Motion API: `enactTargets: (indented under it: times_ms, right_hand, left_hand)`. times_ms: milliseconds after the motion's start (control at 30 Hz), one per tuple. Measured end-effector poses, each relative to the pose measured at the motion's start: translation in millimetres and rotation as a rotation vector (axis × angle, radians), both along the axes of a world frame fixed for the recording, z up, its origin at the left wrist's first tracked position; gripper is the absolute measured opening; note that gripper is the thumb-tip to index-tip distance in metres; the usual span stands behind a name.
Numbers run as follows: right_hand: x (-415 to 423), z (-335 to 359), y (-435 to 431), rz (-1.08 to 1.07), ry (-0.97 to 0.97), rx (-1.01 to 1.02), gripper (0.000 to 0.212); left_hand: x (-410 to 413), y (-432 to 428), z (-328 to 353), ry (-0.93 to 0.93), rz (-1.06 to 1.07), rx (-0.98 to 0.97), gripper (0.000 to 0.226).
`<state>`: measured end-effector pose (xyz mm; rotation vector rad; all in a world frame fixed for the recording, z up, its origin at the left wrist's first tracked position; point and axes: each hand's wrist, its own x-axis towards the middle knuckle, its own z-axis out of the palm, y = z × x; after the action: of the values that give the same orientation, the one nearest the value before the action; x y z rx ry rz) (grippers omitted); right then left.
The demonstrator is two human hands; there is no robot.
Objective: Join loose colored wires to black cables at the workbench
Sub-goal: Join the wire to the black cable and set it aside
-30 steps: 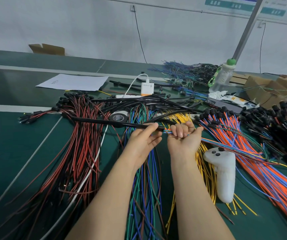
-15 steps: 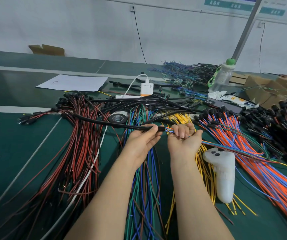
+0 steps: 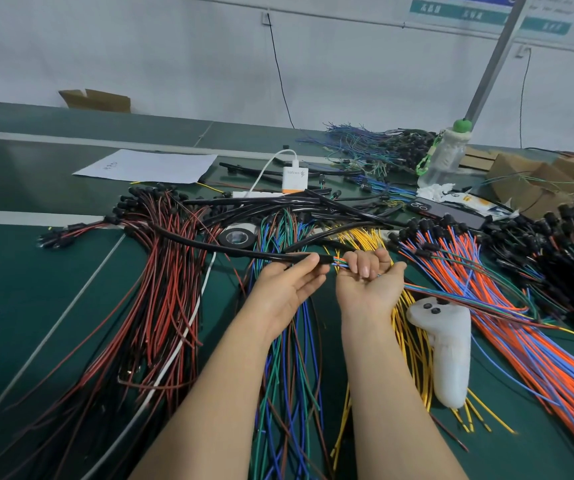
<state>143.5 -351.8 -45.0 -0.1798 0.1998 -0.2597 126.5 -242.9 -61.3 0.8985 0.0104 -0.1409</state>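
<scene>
Tabletop (image 3: 36, 289): green, wire-strewn; white wall (image 3: 140, 46) behind.
Left hand (image 3: 285, 289): pinches black cable (image 3: 244, 252).
Right hand (image 3: 368, 278): fist around colored wires (image 3: 340, 262).
Hidden: wire ends inside fist.

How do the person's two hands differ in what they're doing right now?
The left hand pinches a black cable between thumb and fingertips; the right hand fists round colored wires. Left fingers lie nearly straight, right ones bend tightly. Both show their palms.
</scene>
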Motion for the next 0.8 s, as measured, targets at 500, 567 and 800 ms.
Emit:
enactTargets:
  times_ms: [500,567,800]
  right_hand:
    - [0.0,1.9,-1.8,0.042,-0.065,0.096,0.058]
    - [0.0,2.9,-1.8,0.031,-0.057,0.085,0.055]
    - [1.1,0.9,-2.1,0.027,-0.057,0.072,0.055]
  left_hand:
    - [-0.3,-0.7,1.0,0.025,-0.006,-0.014,0.01]
    - [-1.0,-1.1,2.3,0.028,-0.022,-0.033,0.01]
    - [-1.6,-1.6,2.8,0.021,-0.029,-0.025,0.009]
